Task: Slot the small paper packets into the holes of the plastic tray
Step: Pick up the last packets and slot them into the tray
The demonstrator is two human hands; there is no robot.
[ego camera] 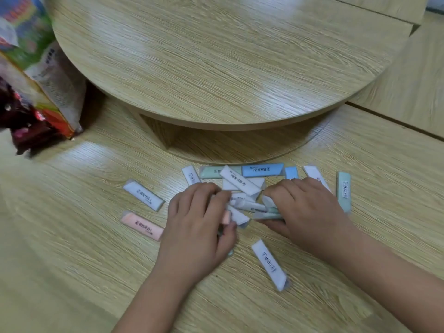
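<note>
Easily ten packets, two hands

Two bare hands and forearms of one person, seen from above. The left hand is uncovered, and the left forearm behind it is bare all the way to the bottom edge of the view. The right hand is uncovered too, and the right forearm is bare as far as the right edge. The fingers are short and rounded, with smooth knuckles. Both forearms are slim and smooth. Blur softens the fingertips, so the nails cannot be made out.
</note>
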